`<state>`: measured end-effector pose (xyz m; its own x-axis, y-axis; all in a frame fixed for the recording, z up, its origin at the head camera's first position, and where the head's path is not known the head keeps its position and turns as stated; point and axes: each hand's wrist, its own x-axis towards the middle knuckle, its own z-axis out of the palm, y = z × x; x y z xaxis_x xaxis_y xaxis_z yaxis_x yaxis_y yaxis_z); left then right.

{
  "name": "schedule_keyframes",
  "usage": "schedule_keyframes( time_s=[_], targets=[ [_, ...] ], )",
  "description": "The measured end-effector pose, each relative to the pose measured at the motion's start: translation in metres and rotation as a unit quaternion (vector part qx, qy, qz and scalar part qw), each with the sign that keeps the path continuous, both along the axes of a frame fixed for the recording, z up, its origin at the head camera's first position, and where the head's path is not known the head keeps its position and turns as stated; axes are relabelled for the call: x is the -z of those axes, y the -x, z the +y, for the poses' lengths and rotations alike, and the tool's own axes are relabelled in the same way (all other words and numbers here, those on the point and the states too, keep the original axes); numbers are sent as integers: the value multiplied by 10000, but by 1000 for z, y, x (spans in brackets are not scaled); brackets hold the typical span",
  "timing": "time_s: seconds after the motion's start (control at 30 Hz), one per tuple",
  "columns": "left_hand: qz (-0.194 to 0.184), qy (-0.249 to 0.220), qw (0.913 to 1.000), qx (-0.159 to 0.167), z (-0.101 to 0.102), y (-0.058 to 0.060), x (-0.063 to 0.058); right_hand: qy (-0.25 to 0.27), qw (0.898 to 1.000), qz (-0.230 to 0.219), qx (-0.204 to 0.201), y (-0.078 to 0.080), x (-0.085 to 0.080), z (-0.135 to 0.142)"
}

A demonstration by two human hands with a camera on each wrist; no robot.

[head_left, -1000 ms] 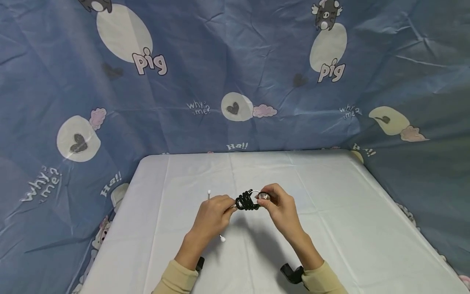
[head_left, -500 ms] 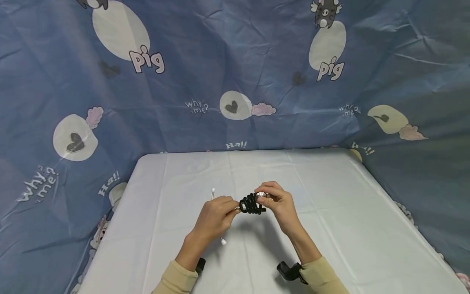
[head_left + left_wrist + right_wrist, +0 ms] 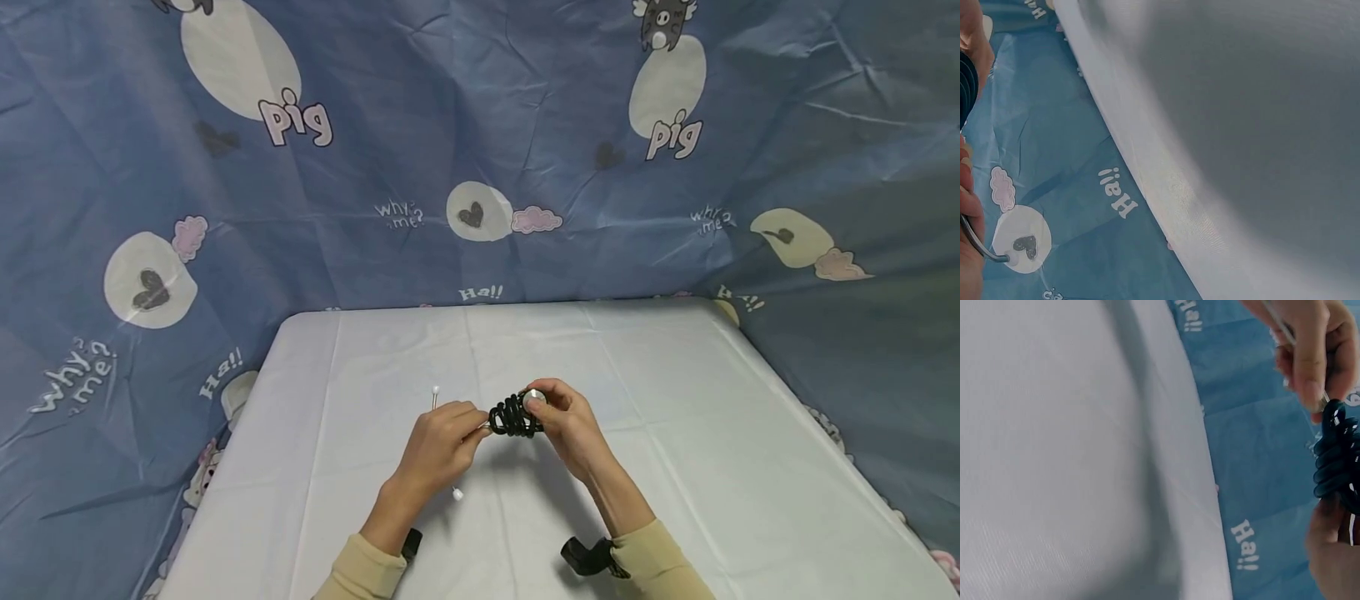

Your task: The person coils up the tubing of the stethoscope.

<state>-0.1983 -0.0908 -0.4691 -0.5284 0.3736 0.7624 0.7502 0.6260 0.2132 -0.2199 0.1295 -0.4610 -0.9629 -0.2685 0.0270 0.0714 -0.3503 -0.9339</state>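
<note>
A stethoscope (image 3: 514,416) is held up over the middle of the table, its black tubing wound into a tight coil. My left hand (image 3: 441,442) grips the metal ear tubes at the coil's left end. One white ear tip (image 3: 435,390) sticks out beyond that hand and another ear tip (image 3: 457,495) below it. At the coil's right end, my right hand (image 3: 572,429) pinches the round silver chest piece (image 3: 534,400) with the thumb on its face. The left wrist view catches a bent metal ear tube (image 3: 984,250); in the right wrist view the coil (image 3: 1334,453) lies between both hands.
A white cloth covers the table (image 3: 675,483). Blue printed fabric (image 3: 360,150) hangs behind it and along both sides. Each wrist carries a black camera mount, the right mount (image 3: 588,557) hanging low near the tabletop.
The right hand has brought the chest piece in against the coil's right end; a second ago a loop stood out between them. The coil and left hand have shifted slightly right.
</note>
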Motion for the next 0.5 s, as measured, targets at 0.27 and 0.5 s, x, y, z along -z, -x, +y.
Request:
schedule_keyframes(
  time_s=[0.27,0.5],
  targets=[
    [134,90,9998,-95,2,1,2,653,9946,-790,-143,-2,3,4],
    [351,295,9987,-214,4,3,4,847,9914,-993,-130,-1,6,0]
  ],
)
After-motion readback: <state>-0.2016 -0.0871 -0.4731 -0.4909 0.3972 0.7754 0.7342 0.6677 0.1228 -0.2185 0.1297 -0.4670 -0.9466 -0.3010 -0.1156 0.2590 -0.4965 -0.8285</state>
